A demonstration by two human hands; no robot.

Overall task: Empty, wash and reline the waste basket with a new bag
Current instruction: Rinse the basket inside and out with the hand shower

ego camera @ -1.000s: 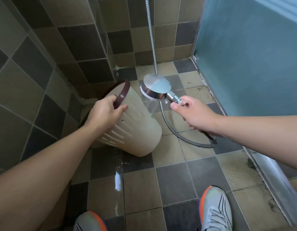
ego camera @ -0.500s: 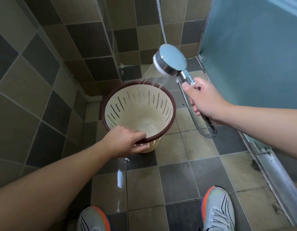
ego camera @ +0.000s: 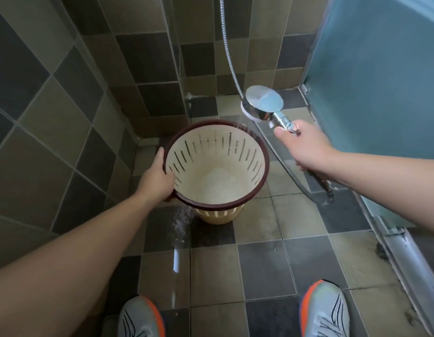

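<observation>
Tiled in dark grey and tan squares, the floor [ego camera: 259, 263] and walls [ego camera: 65, 105] form a shower corner, with a frosted blue-green panel [ego camera: 381, 81] on the right. The floor is wet, with water splashing beside the basket. One cream basket [ego camera: 216, 176] with a brown rim stands upright on the floor, mouth up, water pooled inside. The left hand [ego camera: 155, 181] grips its near-left rim, fingers curled over it. The right hand [ego camera: 306, 149] is closed around the handle of one chrome shower head [ego camera: 263, 103], which sprays onto the basket's far rim. One metal hose [ego camera: 229, 57] hangs down. Two grey-and-orange shoes [ego camera: 325, 310] show below.
</observation>
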